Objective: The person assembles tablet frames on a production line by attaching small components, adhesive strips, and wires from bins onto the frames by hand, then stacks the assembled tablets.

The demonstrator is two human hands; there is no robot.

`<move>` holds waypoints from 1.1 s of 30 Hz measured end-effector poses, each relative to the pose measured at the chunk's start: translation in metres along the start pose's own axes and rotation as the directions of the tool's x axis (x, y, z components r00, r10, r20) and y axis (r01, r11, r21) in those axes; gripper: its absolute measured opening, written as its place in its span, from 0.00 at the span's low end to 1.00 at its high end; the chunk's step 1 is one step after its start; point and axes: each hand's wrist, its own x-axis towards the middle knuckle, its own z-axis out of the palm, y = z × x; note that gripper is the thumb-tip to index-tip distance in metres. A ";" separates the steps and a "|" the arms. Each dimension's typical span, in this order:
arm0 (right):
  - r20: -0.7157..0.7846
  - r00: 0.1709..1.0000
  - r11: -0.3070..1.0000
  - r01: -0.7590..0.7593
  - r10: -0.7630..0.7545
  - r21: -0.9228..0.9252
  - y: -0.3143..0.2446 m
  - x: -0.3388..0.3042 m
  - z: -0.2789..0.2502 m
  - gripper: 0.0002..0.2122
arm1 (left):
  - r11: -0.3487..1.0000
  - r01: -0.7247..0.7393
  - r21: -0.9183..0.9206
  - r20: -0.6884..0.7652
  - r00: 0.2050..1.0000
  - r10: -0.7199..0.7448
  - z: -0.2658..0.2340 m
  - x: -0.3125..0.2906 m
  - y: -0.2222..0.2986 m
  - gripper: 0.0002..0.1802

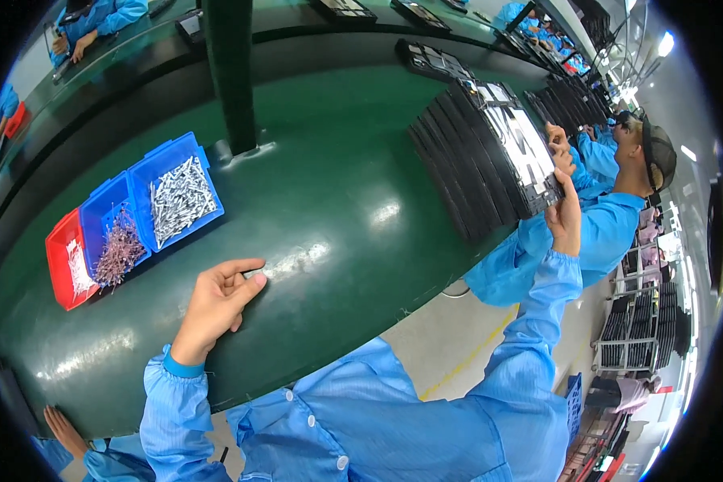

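My left hand is over the green table, thumb and forefinger brought close together. A small greyish thing seems to sit between their tips, too small to name. Out to the right, my right hand grips the near right edge of the top black tray, which has white and silvery panels on its upper face. That tray rests on a tall, leaning stack of similar black trays. My right fingers are partly hidden by the tray's edge. A co-worker's hand is just beyond mine, at the same edge.
Left of centre stand two blue bins, one with silvery pieces, one with thin reddish-brown parts. A red bin with white pieces adjoins them. A green post rises behind. Co-workers sit right and lower left.
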 end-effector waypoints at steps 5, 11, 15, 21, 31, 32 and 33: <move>-0.138 0.974 0.899 0.105 -0.179 -0.425 -0.002 -0.007 0.007 0.13 | 0.999 0.002 0.034 -0.004 1.000 -0.002 0.001 -0.001 -0.002 0.22; -0.167 0.973 0.874 0.061 -0.161 -0.483 -0.002 -0.022 0.018 0.17 | 1.000 -0.006 -0.001 -0.012 1.000 0.006 -0.005 -0.003 -0.004 0.22; -0.092 0.473 0.344 0.480 -0.876 -0.807 0.018 -0.008 0.004 0.16 | 1.000 -0.005 0.017 -0.009 1.000 0.005 -0.007 -0.006 0.000 0.21; 0.106 0.651 0.603 0.744 -0.752 -0.287 0.046 -0.131 0.154 0.05 | 0.920 -0.237 0.313 -0.141 0.946 0.291 0.000 0.002 -0.020 0.12; 0.807 0.557 0.868 0.283 0.198 -0.409 0.142 -0.106 0.299 0.11 | 0.710 -0.266 0.652 -0.518 0.527 0.674 -0.044 -0.029 -0.036 0.07; 0.808 0.534 0.871 0.241 0.249 -0.428 0.138 -0.104 0.309 0.11 | 0.694 -0.227 0.683 -0.557 0.453 0.696 -0.055 -0.034 -0.038 0.08; 0.821 0.521 0.875 0.257 0.232 -0.410 0.142 -0.100 0.318 0.11 | 0.661 -0.173 0.731 -0.559 0.405 0.724 -0.065 -0.036 -0.038 0.10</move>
